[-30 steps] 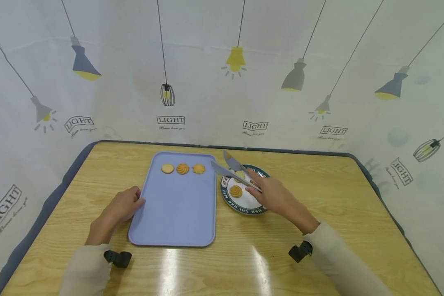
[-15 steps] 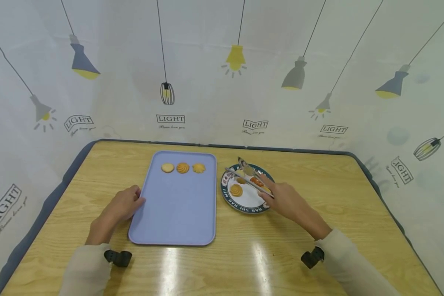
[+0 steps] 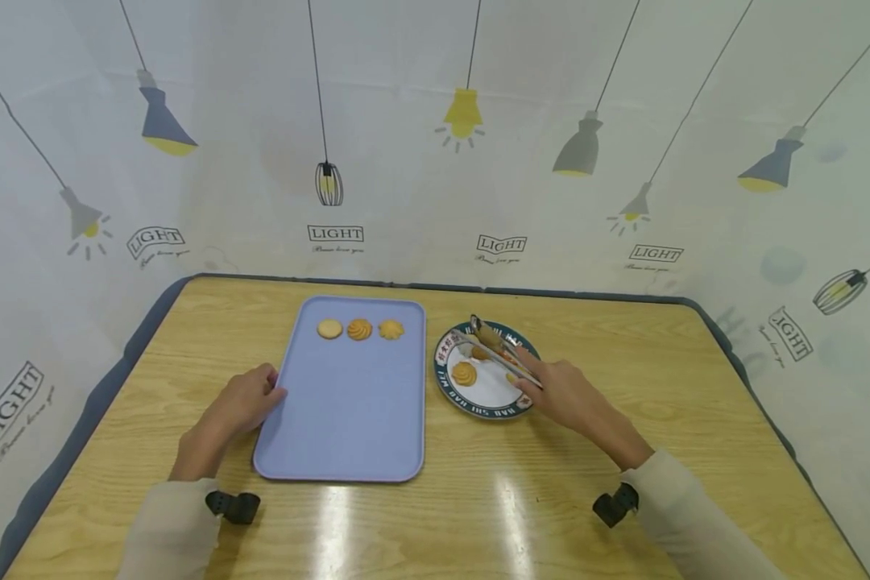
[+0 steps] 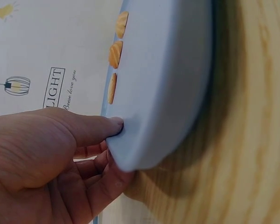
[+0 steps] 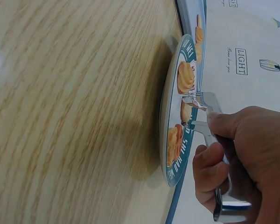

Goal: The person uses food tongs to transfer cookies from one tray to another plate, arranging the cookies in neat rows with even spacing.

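My left hand [image 3: 242, 399] pinches the left edge of the pale blue tray [image 3: 341, 419], thumb on top and fingers beneath in the left wrist view. On the tray's far end sit a plain round cookie [image 3: 329, 329], a swirl cookie [image 3: 358, 329] and a flower-shaped cookie [image 3: 391, 329] in a row. My right hand [image 3: 569, 395] grips metal tongs [image 5: 207, 100] over the plate [image 3: 482, 412]. Between the tong tips shows a round cookie [image 5: 185, 112], partly hidden. Beside it on the plate lies another swirl cookie [image 3: 464, 374]; a yellowish cookie [image 5: 171, 145] lies on the other side.
The green-rimmed plate stands close to the tray's right edge on a wooden table [image 3: 623, 370]. Behind the table hangs a white cloth [image 3: 406, 193] printed with lamps. A red-brown piece [image 5: 178, 135] also lies on the plate.
The tongs have come down and to the right from the tray's edge to the plate, and their tips have come down around a cookie. My left hand stays on the tray.
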`<state>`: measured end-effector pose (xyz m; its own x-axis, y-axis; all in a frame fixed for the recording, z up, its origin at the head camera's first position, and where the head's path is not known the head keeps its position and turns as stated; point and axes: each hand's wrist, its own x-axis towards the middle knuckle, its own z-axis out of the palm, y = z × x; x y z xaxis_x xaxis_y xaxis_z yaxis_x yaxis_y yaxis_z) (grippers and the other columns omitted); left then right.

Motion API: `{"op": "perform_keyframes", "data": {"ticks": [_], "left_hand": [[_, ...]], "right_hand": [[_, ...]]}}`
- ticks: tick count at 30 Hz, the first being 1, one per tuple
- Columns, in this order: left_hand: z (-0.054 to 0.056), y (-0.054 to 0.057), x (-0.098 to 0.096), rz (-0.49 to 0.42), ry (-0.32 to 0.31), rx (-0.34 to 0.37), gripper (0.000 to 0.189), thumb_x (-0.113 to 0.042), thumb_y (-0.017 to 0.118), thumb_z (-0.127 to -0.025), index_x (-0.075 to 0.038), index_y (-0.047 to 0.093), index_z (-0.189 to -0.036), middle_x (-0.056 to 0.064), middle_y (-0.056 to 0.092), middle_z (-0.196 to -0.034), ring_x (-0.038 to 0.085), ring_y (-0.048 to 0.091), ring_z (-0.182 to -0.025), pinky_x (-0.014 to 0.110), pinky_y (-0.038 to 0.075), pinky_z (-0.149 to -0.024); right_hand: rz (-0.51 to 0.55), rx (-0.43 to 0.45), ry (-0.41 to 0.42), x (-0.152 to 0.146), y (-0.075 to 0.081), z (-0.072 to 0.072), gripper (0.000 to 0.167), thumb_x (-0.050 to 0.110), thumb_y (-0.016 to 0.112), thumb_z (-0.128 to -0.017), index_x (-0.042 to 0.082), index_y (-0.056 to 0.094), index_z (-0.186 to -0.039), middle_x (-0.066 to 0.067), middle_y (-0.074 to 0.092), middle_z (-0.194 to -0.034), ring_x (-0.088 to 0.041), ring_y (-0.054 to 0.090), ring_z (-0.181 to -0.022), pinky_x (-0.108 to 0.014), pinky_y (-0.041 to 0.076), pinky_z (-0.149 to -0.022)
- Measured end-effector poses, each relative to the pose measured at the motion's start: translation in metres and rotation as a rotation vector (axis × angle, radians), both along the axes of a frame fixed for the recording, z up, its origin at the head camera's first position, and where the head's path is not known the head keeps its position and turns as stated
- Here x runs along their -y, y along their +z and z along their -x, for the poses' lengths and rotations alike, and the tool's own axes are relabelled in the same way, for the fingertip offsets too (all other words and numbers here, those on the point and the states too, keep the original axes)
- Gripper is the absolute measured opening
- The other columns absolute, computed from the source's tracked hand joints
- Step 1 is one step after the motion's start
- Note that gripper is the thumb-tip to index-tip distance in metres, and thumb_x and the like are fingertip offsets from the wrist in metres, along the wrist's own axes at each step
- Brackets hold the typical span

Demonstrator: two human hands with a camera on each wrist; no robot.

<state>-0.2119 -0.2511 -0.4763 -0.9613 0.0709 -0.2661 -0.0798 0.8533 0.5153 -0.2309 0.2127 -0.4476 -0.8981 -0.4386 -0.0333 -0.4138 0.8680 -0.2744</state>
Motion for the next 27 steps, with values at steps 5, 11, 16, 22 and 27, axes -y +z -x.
{"op": "perform_keyframes", "data": {"ticks": [5,11,16,22,27], "left_hand": [[0.0,-0.002,0.001,-0.005,0.0,0.001,0.027,-0.016,0.052,-0.1,0.007,0.05,-0.113,0.018,0.06,-0.093,0.024,0.057,-0.079,0.032,0.047,-0.064],[0.0,-0.002,0.002,-0.003,-0.003,0.0,0.027,-0.016,0.052,-0.099,0.007,0.05,-0.112,0.018,0.059,-0.091,0.024,0.056,-0.078,0.033,0.046,-0.063],[-0.001,-0.001,0.001,-0.001,0.004,0.003,0.026,-0.017,0.052,-0.099,0.007,0.05,-0.111,0.017,0.059,-0.091,0.024,0.056,-0.078,0.032,0.046,-0.063],[-0.001,-0.001,0.001,-0.004,0.004,0.001,0.026,-0.016,0.052,-0.099,0.007,0.05,-0.111,0.016,0.058,-0.09,0.024,0.056,-0.077,0.032,0.046,-0.063],[-0.001,-0.001,0.001,0.001,0.004,0.001,0.026,-0.017,0.053,-0.099,0.006,0.05,-0.111,0.016,0.058,-0.09,0.024,0.055,-0.078,0.032,0.045,-0.063]], "right_hand": [[0.001,0.021,-0.024,-0.001,0.0,0.001,0.058,0.026,0.056,-0.101,0.004,0.037,-0.151,-0.001,0.053,-0.063,-0.011,0.043,-0.05,-0.027,0.035,-0.05],[-0.002,0.01,-0.011,-0.001,-0.001,0.0,0.058,0.025,0.056,-0.101,0.003,0.038,-0.151,-0.001,0.053,-0.062,-0.011,0.043,-0.05,-0.027,0.036,-0.051],[0.025,-0.023,0.008,0.001,0.001,-0.001,0.057,0.025,0.057,-0.101,0.003,0.039,-0.15,0.0,0.049,-0.059,-0.01,0.042,-0.05,-0.027,0.036,-0.052],[0.079,-0.027,0.034,0.01,0.007,-0.003,0.057,0.028,0.056,-0.102,0.005,0.038,-0.151,0.004,0.042,-0.054,-0.008,0.039,-0.047,-0.026,0.036,-0.051],[0.09,-0.068,0.083,0.019,0.011,-0.005,0.057,0.027,0.058,-0.101,0.002,0.04,-0.149,0.005,0.043,-0.053,-0.006,0.038,-0.046,-0.024,0.035,-0.05]]}}
